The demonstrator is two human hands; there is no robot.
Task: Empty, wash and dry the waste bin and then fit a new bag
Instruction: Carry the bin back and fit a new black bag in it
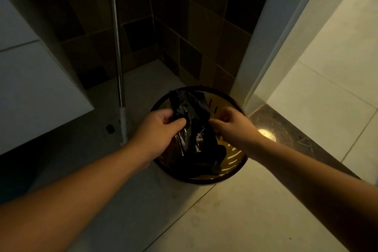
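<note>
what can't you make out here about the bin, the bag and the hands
Head view only:
- Waste bin floor: hidden by the black bag and both hands.
- Right hand fingertips: curled at the bag's edge in dim light; a grip cannot be confirmed.
- Left hand grips the bag; its palm side is turned away.
- Mop pole: top cut off by the frame edge.
- Bag mouth: crumpled, not discernible.

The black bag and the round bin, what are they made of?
The black bag looks like thin glossy plastic film: it crumples into sharp creases that catch glints of light. The round bin seems to be hard brownish plastic with a dark rim, its wall pierced by neat slots; the dim light leaves that open.
</note>
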